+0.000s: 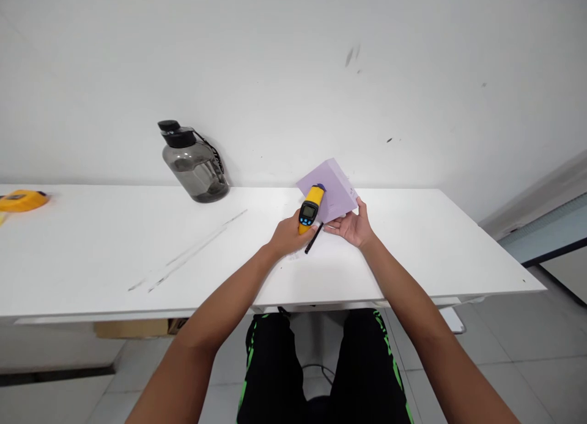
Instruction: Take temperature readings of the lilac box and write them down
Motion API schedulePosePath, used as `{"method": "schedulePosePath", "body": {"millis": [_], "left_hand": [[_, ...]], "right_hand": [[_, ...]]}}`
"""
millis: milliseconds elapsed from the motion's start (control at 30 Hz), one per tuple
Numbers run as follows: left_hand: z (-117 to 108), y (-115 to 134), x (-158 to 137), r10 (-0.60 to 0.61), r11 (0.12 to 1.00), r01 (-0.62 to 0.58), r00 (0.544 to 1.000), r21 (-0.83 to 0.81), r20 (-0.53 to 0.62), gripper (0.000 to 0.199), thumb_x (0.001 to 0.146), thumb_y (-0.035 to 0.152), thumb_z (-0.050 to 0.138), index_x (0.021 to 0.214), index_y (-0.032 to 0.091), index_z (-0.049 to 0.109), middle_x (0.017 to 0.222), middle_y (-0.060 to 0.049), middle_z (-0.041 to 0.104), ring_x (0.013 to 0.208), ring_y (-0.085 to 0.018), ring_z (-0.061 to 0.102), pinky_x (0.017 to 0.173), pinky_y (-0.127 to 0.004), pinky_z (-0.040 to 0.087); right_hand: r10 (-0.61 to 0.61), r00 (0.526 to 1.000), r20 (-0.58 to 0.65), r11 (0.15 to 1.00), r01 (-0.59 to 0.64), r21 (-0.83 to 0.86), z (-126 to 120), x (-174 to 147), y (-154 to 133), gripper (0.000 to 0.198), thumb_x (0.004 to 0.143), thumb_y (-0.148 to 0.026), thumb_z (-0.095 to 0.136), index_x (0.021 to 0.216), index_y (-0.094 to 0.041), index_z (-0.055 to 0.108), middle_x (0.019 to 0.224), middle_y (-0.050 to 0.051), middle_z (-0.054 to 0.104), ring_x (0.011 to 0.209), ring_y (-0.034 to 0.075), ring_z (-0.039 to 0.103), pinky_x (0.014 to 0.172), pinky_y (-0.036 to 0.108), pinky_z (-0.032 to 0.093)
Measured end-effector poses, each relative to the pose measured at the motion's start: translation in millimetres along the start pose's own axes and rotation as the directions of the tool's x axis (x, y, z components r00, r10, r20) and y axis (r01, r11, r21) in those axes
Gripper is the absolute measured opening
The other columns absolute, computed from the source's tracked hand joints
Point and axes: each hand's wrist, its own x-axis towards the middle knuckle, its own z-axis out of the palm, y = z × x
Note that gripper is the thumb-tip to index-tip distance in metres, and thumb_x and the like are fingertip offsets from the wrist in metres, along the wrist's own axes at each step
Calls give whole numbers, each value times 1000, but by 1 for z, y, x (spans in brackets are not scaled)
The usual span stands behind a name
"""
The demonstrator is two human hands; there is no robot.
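My left hand [287,233] is closed round the handle of a yellow and black infrared thermometer [309,212]. Its small screen and blue buttons face me, and its front end points at a light purple piece of paper [338,192]. The paper is tilted up near the wall, with a paler strip along its right side. My right hand [353,228] grips the paper's lower right edge, thumb at the side and other fingers below. A black pen [313,239] lies on the white table [339,265] between my hands.
A grey see-through water bottle [195,167] with a black lid, part filled, stands left against the wall [275,76]. A yellow tool [22,200] lies at the far left, cut off by the picture edge. Below the table is a cardboard box [131,328].
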Motion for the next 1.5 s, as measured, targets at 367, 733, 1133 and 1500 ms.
{"method": "schedulePosePath", "body": {"millis": [367, 733, 1133, 1500], "left_hand": [[2, -10, 4, -24, 957, 35, 999, -287, 41, 43, 82, 64, 57, 89, 21, 56, 79, -1, 62, 73, -18, 60, 69, -31, 46], [3, -5, 3, -92, 952, 90, 996, -292, 9, 47, 81, 64, 57, 97, 20, 61, 82, -3, 65, 76, -20, 59, 70, -32, 45], [3, -5, 3, -105, 938, 101, 994, -332, 6, 45, 81, 63, 59, 97, 20, 61, 81, -3, 63, 75, -20, 57, 69, -32, 44], [4, -7, 4, -132, 920, 124, 991, -372, 6, 45, 79, 62, 63, 96, 20, 64, 83, -5, 66, 76, -21, 60, 69, -33, 46]], "right_hand": [[-42, 999, -20, 998, 41, -47, -2, 2, -1, 59, 89, -70, 36, 119, -21, 48, 84, 9, 69, 71, 24, 72, 59, 38, 61], [-147, 989, -27, 989, 147, 5, -3, 3, 1, 61, 82, -71, 50, 120, -23, 53, 97, 9, 70, 83, 24, 70, 67, 39, 62], [-115, 993, 33, 993, 115, 3, -11, 8, -1, 64, 76, -72, 56, 121, -26, 48, 94, 7, 69, 79, 24, 70, 66, 40, 62], [-112, 994, 13, 994, 112, -13, -10, 8, -1, 62, 77, -71, 55, 120, -26, 49, 93, 6, 68, 77, 23, 69, 66, 38, 62]]}}
